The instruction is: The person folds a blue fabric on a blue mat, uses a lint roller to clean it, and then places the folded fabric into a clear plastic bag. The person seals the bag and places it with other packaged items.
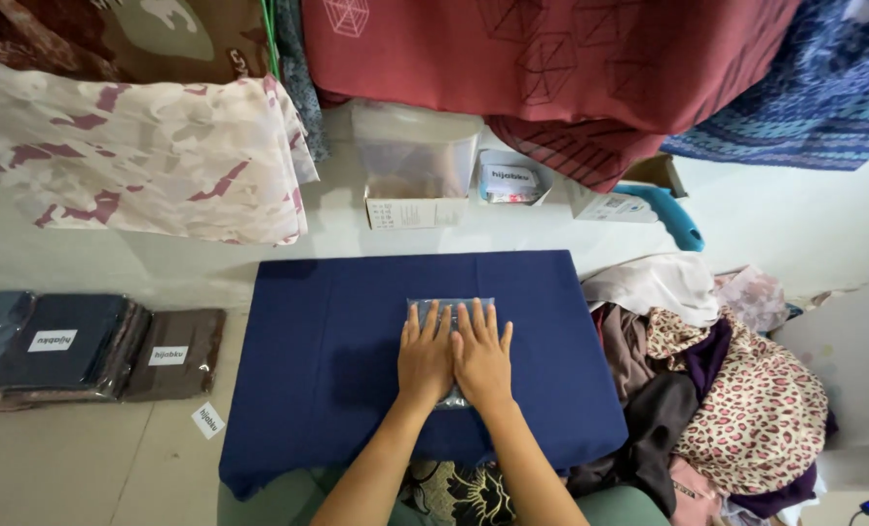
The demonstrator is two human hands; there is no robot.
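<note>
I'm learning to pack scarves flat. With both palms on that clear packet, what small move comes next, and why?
Probably slide both hands outward to the packet's sides. The left hand and right hand lie flat, side by side, on the middle of the clear packet, which rests on the navy cloth; its edges look unpressed.

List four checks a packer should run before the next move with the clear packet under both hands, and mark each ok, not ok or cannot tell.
1. Left hand flat on the clear packet: ok.
2. Right hand flat beside it, the two touching: ok.
3. Packet lying fully on the navy cloth, away from its edges: ok.
4. Navy cloth smooth around the packet: ok, only faint creases.
5. Packet sealed: cannot tell, the hands cover most of it.
</note>
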